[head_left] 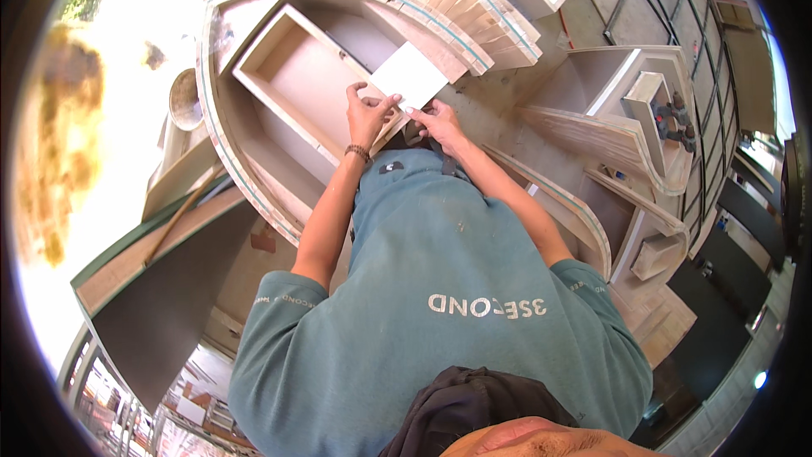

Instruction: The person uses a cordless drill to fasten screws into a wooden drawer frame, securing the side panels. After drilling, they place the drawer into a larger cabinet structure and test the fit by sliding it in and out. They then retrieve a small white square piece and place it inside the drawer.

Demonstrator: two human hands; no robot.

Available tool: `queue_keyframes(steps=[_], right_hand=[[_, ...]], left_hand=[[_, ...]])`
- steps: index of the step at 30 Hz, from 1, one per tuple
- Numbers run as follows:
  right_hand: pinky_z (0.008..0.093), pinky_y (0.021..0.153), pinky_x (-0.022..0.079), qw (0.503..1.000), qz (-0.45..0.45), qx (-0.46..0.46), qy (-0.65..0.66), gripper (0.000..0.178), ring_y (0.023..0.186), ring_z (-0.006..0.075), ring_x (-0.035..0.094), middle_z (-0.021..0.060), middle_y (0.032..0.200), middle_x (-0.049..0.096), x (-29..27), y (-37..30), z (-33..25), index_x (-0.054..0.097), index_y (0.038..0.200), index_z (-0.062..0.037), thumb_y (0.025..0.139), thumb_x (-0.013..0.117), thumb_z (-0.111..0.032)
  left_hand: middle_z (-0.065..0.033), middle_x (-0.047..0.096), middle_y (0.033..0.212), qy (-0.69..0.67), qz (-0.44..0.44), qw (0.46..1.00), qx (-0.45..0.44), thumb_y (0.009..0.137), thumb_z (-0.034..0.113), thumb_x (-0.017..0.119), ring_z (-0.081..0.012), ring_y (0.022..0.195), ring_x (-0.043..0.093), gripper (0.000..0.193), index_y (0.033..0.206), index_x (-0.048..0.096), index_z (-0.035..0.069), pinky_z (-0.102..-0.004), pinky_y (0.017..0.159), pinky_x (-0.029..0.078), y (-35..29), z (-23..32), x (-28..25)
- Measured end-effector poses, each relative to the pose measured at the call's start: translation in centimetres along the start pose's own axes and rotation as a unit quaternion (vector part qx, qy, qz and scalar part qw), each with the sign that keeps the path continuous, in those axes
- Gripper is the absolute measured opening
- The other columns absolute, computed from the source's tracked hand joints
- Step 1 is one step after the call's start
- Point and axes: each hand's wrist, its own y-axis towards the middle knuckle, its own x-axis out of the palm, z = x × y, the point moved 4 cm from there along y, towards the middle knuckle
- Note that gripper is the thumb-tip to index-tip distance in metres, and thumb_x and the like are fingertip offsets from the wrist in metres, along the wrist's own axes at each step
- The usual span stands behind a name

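Observation:
A white square sheet, perhaps paper or thin board, is held in front of my waist, over the near edge of a pale wooden drawer box. My left hand, with a beaded bracelet at the wrist, pinches the sheet's near left edge between thumb and finger; another finger is raised. At its near corner, my right hand grips the sheet with the thumb on top and the other fingers partly hidden below. The drawer box sits inside a curved wooden cabinet frame with a blue-green line along its rim.
More curved wooden cabinet pieces stand on the floor to my right, one with a small box of dark items on it. Dark panels with a wooden strip lean at the left. Metal bars lie at the far right.

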Motion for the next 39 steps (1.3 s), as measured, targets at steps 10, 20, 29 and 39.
queue_keyframes(steps=[10, 20, 29, 39], right_hand=[[0.0261, 0.064, 0.052, 0.996, -0.011, 0.005, 0.083, 0.025, 0.081, 0.0105, 0.061, 0.0015, 0.094, 0.066, -1.3, 0.2, -0.3, 0.066, 0.108, -0.0045, 0.091, 0.076, -0.020], [0.0268, 0.069, 0.049, 0.994, -0.058, -0.074, 0.052, 0.030, 0.077, 0.0092, 0.058, 0.0040, 0.094, 0.069, -2.8, -4.9, -3.4, 0.064, 0.114, 0.0006, 0.096, 0.072, -0.021], [0.0244, 0.074, 0.048, 0.955, 0.097, -0.211, 0.186, 0.030, 0.085, 0.0066, 0.057, -0.0008, 0.100, 0.069, -12.9, -8.2, -9.8, 0.067, 0.120, -0.0022, 0.099, 0.068, -0.023], [0.0244, 0.067, 0.049, 0.914, 0.252, -0.165, 0.271, 0.021, 0.078, 0.0060, 0.057, -0.0016, 0.096, 0.067, -28.1, -0.5, -12.5, 0.068, 0.107, -0.0066, 0.100, 0.065, -0.026]], left_hand=[[-0.0156, 0.066, 0.097, 0.131, 0.050, 0.985, 0.102, 0.080, 0.040, 0.086, -0.0212, 0.080, 0.066, 0.093, 0.144, 0.033, -0.002, -0.0349, 0.069, 0.056, -1.0, 1.0, -0.4], [-0.0073, 0.065, 0.088, 0.071, 0.022, 0.976, 0.204, 0.095, 0.034, 0.073, -0.0148, 0.081, 0.060, 0.043, 0.119, 0.062, -0.001, -0.0297, 0.074, 0.049, -2.0, 5.7, 0.0], [-0.0038, 0.066, 0.090, 0.058, -0.103, 0.956, 0.268, 0.101, 0.025, 0.065, -0.0083, 0.081, 0.059, 0.030, 0.119, 0.067, 0.002, -0.0240, 0.065, 0.048, -1.2, 13.3, 6.7], [-0.0106, 0.072, 0.095, 0.154, -0.096, 0.940, 0.289, 0.099, 0.028, 0.067, -0.0183, 0.085, 0.067, 0.029, 0.112, 0.070, 0.003, -0.0334, 0.074, 0.053, 2.8, 18.8, 15.0]])
